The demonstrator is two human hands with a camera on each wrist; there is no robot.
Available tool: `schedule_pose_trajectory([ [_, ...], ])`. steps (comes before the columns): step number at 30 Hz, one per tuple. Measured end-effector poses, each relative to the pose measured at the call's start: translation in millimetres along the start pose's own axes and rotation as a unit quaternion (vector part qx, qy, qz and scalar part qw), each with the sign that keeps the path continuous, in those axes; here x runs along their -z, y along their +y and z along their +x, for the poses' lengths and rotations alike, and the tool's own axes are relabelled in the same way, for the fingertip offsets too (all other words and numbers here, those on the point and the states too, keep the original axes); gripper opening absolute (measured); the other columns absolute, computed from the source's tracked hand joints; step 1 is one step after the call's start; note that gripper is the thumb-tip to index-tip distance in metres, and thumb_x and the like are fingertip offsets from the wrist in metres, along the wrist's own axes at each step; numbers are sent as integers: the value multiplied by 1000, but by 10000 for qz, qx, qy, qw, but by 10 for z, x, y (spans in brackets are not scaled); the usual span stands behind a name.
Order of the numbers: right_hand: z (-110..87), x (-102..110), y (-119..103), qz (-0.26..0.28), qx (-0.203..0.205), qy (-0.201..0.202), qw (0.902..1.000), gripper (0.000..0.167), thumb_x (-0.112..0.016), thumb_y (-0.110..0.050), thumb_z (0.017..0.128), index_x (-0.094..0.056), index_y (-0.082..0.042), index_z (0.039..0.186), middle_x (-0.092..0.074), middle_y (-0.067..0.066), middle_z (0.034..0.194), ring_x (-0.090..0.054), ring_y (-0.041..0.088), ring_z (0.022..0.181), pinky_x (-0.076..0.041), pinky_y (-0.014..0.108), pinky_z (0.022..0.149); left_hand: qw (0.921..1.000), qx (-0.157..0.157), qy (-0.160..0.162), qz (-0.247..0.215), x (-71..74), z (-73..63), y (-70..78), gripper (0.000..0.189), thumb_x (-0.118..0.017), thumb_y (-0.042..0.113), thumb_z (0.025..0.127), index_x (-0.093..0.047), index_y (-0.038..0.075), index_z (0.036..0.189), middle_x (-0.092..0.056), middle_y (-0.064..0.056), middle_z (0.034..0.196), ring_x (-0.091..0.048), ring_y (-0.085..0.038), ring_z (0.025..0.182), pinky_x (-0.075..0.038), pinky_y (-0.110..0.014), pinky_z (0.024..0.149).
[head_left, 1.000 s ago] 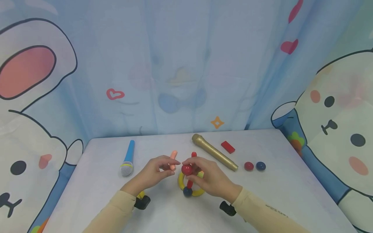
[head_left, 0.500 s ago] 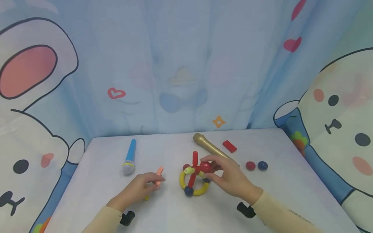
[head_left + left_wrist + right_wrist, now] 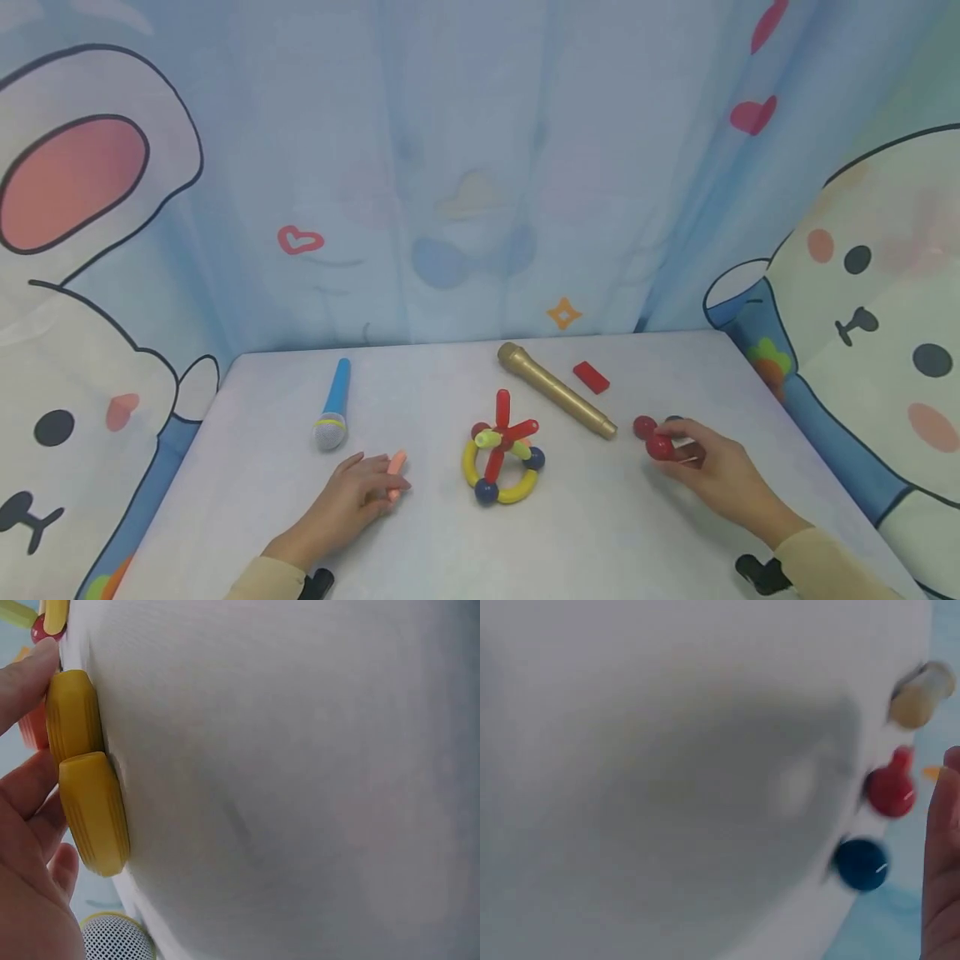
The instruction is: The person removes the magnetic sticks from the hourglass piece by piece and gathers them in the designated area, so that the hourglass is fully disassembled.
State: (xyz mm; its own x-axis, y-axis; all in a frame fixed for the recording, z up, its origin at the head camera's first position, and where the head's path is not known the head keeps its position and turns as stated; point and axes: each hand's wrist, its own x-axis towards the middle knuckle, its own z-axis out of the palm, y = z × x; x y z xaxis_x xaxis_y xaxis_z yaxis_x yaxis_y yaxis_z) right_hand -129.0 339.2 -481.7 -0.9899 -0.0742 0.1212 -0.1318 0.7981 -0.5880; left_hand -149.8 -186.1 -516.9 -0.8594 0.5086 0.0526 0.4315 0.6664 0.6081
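Note:
My left hand (image 3: 356,500) is low over the table, left of centre, holding a peach-orange stick (image 3: 396,475) between thumb and fingers. In the left wrist view, two yellow ridged pieces (image 3: 94,814) lie right beside those fingers. My right hand (image 3: 723,475) pinches a red ball (image 3: 660,447) at the right side of the table. Close behind it are another red ball (image 3: 644,427) and a blue ball (image 3: 674,418), the blue one mostly hidden by the hand. Between my hands stands a toy construction (image 3: 504,454) of curved yellow pieces, red sticks, yellow-green pieces and balls.
A gold microphone (image 3: 557,390) lies slantwise behind the construction, with a red block (image 3: 591,377) beyond it. On the left lies a blue microphone (image 3: 337,404) with a silver head. A printed curtain (image 3: 465,167) hangs along the table's back edge.
My right hand has carried the red ball from the construction rightward to the loose balls. My left hand has moved left and nearer with the peach-orange stick. The construction now stands by itself.

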Motion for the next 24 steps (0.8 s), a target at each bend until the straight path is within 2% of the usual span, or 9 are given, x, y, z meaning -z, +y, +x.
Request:
schedule_pose_trajectory([
  [4, -51, 0, 267, -217, -282, -114, 9993, 50, -82, -4, 80, -57, -6, 123, -62, 18, 118, -67, 28, 91, -59, 35, 74, 10000, -20, 41, 30, -13, -13, -5, 27, -78, 14, 86, -76, 25, 111, -61, -6, 133, -48, -31, 133, -22, -56, 114],
  [8, -57, -37, 402, -457, -375, -149, 9981, 51, -84, -5, 78, -58, -5, 122, -61, 17, 116, -67, 30, 92, -59, 41, 76, 9999, 34, 22, 95, -12, -14, 3, 26, -78, 15, 87, -76, 26, 111, -57, -9, 138, -46, -33, 133, -25, -56, 113],
  [17, 3, -82, 460, -807, -448, -156, 9956, 52, -84, -9, 79, -59, -2, 124, -63, 16, 111, -64, 26, 87, -59, 43, 75, 9996, -170, -2, 230, 15, -29, 33, 25, -79, 14, 86, -77, 22, 109, -53, -14, 142, -45, -41, 131, -28, -60, 110],
  [24, 31, -95, 452, -827, -410, -96, 9957, 54, -82, -6, 81, -57, -1, 128, -61, 19, 116, -64, 28, 89, -58, 46, 77, 9997, -94, -108, 183, 53, -29, 62, 26, -81, 17, 83, -77, 23, 108, -51, -15, 144, -44, -41, 133, -26, -62, 110],
])
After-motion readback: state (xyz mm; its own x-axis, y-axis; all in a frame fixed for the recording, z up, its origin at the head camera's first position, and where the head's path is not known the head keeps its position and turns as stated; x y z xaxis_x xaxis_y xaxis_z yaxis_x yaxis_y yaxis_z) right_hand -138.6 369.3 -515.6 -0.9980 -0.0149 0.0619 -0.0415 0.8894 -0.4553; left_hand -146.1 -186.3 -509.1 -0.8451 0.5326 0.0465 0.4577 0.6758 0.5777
